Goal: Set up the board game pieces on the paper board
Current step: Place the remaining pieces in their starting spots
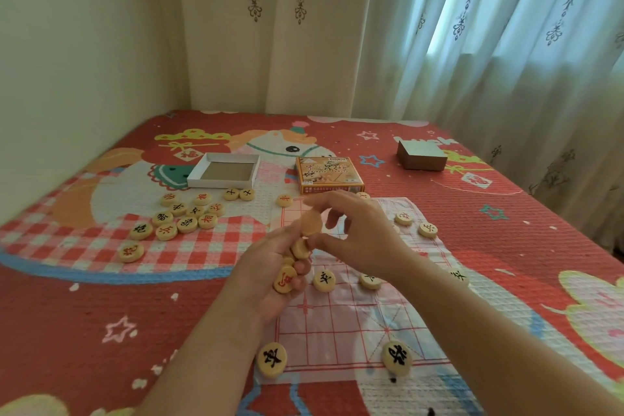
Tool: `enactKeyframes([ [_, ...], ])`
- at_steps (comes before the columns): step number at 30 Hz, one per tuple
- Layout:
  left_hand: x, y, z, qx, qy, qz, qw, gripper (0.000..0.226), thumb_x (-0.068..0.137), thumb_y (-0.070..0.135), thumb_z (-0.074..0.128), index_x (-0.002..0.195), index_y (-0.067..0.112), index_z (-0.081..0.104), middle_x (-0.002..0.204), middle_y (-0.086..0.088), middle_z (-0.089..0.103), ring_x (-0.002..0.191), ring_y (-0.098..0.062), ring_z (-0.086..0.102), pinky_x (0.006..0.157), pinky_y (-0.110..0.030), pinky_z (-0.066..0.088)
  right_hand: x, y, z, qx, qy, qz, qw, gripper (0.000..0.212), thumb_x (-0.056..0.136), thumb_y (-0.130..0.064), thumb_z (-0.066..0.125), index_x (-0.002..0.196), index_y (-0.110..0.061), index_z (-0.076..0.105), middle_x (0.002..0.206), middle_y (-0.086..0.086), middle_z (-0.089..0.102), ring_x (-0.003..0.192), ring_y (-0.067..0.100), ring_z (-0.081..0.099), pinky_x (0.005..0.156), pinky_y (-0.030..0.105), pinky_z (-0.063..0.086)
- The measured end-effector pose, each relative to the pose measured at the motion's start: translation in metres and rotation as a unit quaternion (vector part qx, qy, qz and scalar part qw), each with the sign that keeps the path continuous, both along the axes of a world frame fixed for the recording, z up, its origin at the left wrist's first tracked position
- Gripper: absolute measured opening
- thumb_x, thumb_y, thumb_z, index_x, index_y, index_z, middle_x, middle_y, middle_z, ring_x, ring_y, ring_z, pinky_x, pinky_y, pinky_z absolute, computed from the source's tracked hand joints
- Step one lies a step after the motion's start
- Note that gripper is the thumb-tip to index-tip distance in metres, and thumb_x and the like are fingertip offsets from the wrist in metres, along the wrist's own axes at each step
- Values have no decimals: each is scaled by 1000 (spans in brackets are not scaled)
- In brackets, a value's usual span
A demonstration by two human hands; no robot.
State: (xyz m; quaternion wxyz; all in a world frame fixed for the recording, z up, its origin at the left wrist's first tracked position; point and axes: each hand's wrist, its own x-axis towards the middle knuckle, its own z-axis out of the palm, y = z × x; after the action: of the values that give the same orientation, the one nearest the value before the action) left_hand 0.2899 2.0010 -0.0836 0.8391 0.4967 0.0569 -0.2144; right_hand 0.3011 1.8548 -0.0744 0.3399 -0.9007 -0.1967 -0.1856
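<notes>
- My right hand [361,233] is raised over the board, thumb and forefinger pinching a pale round wooden disc [310,223]. The disc is blurred, so its marking cannot be read.
- My left hand [266,273] is just beside it, palm turned inward. Its fingers are curled round a small stack of wooden game pieces [285,279], and the nearest one shows a red character.
- The blurred disc is at the top of that stack, between the two hands.
- Under both hands, a thin paper board with a red grid [354,317] lies flat on the bed.
- Several pieces are already on the board:
  - two black-marked pieces [324,281] near its middle
  - one at the near left corner [271,359]
  - one on the near edge [397,357]
  - two by the far right edge [428,230]
- To the left, well apart from the board, a loose cluster of red- and black-marked pieces [185,213] lies on the cover.
- Beyond the cluster is an open white cardboard tray [224,170].
- An orange printed game box [329,174] sits just past the board's far edge.
- A small grey block-shaped box [422,155] sits further right.
- Everything rests on a red cartoon-patterned bedspread [101,297].
- Pale patterned curtains [472,44] hang behind the bed.
</notes>
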Motion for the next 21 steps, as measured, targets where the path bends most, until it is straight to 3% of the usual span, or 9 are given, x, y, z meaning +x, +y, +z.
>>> enactKeyframes([
  [4,1,-1,-1,7,-2,0,1000,15,92,24,53,87,11,57,62,-2,53,37,-6,42,32,-12,29,1,2,-3,-27,-24,5,999,28,71,-17,76,97,-20,66,89,-13,60,73,2,51,66,5,36],
  [10,14,5,-7,-48,31,42,997,20,95,26,48,94,9,57,70,-3,52,35,-4,41,30,-9,29,29,1,6,-73,35,-51,995,32,79,-17,70,111,-17,65,94,-11,55,78,6,47,67,4,34],
  [15,28,17,-13,-152,22,138,979,24,97,27,41,88,11,58,73,-4,51,35,-4,42,31,-11,31,88,1,2,-107,66,-124,984,27,83,-13,60,109,-17,59,108,-1,63,95,16,53,82,30,45],
  [21,37,25,-17,-207,27,171,963,27,98,30,40,89,12,58,71,-4,52,36,-4,43,32,-11,32,125,15,-14,-196,73,-167,963,14,83,-15,55,95,-18,62,101,2,65,93,23,57,71,29,42],
])
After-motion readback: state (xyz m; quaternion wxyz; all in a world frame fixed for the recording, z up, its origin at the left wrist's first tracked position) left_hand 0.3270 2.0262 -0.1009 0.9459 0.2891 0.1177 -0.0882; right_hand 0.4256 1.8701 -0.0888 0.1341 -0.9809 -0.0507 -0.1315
